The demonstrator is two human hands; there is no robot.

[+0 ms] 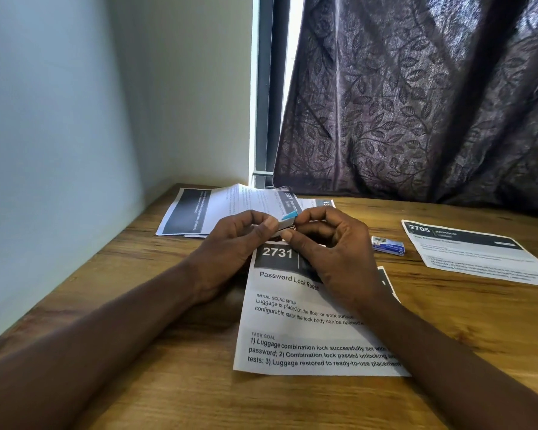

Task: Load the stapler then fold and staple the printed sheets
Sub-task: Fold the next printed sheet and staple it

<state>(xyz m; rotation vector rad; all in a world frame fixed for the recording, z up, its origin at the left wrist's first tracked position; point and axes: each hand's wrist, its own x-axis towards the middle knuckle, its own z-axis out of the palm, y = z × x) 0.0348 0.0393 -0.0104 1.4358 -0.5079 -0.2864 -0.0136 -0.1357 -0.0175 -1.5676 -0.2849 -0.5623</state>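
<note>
Stapler (288, 224): you held it above the surface, between both hands, long axis running left to right.
Left hand (230, 243): your fingers pinched its near end.
Right hand (330, 246): closed on the far end.
Staple box (388, 244): lay right, nearer your right hand.
Printed sheet (305, 324): flat beneath.

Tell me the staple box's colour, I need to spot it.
Blue and white box, in the head view.
</note>
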